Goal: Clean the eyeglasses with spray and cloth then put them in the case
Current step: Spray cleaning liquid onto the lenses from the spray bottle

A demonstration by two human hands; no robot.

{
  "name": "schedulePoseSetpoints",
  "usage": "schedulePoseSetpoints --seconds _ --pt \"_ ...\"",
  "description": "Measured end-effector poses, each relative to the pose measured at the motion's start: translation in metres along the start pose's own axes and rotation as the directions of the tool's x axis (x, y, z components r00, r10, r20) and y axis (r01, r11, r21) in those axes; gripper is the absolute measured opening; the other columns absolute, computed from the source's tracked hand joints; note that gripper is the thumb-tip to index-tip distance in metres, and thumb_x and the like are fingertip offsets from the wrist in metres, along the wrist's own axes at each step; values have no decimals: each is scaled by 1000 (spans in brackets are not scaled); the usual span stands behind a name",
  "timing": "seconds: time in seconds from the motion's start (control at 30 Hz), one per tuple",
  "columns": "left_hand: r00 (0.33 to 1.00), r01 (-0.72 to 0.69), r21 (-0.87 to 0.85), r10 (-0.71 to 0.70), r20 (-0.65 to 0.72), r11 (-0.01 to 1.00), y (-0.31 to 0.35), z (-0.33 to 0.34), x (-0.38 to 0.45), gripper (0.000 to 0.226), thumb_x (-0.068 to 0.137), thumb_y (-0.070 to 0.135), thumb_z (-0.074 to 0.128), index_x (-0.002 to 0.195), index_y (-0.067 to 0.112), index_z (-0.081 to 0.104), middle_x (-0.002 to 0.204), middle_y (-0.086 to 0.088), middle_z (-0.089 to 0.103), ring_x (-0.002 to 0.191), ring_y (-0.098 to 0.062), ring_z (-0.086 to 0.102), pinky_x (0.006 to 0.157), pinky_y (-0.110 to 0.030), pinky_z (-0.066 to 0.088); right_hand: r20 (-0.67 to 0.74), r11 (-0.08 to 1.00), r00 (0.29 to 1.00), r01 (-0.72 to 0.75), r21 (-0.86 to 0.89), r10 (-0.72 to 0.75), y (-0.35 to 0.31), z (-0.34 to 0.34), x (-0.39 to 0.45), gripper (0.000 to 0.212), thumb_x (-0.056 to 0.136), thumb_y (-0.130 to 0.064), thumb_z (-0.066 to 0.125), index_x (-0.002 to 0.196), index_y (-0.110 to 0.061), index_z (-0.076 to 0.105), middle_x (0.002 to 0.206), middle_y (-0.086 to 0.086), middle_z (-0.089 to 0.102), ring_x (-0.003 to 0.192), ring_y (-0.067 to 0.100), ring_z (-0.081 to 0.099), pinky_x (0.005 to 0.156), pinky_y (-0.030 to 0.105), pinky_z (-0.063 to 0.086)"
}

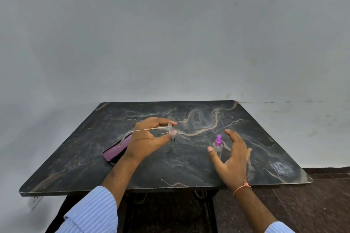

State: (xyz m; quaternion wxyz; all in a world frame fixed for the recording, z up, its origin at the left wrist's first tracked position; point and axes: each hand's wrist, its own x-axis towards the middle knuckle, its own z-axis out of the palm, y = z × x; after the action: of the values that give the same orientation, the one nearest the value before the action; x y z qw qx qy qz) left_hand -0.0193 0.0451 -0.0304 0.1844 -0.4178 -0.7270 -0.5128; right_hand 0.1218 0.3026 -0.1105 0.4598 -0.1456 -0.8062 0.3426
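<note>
My left hand [149,139] pinches the eyeglasses [166,128] by the front of the frame, holding them above the table with the thin temple arms pointing left. A small clear spray bottle [218,145] with a purple nozzle stands upright on the table. My right hand [232,154] is spread around it, thumb on its near left and fingers on its far right, not touching it as far as I can see. A purple glasses case [116,150] lies shut on the table, partly hidden behind my left wrist. No cloth is in view.
The dark marble table [170,172] stands against a grey wall. A pale smudge [283,168] marks its right near corner. The table's dark frame and a brown floor show below the near edge.
</note>
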Motion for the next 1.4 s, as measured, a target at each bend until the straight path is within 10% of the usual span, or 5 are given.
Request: schedulePoseSetpoints --seconds 0.17,0.4,0.87,1.23,1.4 --pt "974 -210 490 139 177 846 14 -11 2 25 95 51 79 115 39 89 96 16 85 91 -10 76 80 -38 64 32 966 969 246 -84 -244 -10 1 -10 75 85 -68 73 150 -36 54 158 -20 45 154 8 38 131 67 -4" --pt "935 -301 724 43 352 620 23 -2 4 35 98 57 63 126 47 82 109 12 85 108 -15 73 91 -41 56 391 939 859 342 41 -330 -52 9 -3 85 86 -77 73 157 -36 50 133 -25 62 123 -3 56 111 17 41" --pt "905 -381 811 -1 425 443 35 10 -6 35 105 51 57 133 43 77 114 10 84 114 -17 72 99 -39 47 504 932 792 354 80 -344 -62 16 1 62 87 -57 78 141 -27 69 114 -16 74 93 2 67 86 26 59" --pt "962 -247 597 265 59 763 29 11 -51 49 92 32 86 139 26 71 140 9 71 132 -17 66 117 -37 51 357 963 895 247 106 -269 -58 19 8 55 83 -40 91 133 -23 74 104 -20 73 79 0 68 80 22 60" --pt "956 233 102 -208 -207 967 16 37 -83 39 96 24 86 111 50 60 107 21 65 93 -11 69 80 -20 55 277 967 954 44 251 -115 -56 23 10 52 75 -54 89 124 -43 74 93 -18 79 84 7 76 110 75 46"
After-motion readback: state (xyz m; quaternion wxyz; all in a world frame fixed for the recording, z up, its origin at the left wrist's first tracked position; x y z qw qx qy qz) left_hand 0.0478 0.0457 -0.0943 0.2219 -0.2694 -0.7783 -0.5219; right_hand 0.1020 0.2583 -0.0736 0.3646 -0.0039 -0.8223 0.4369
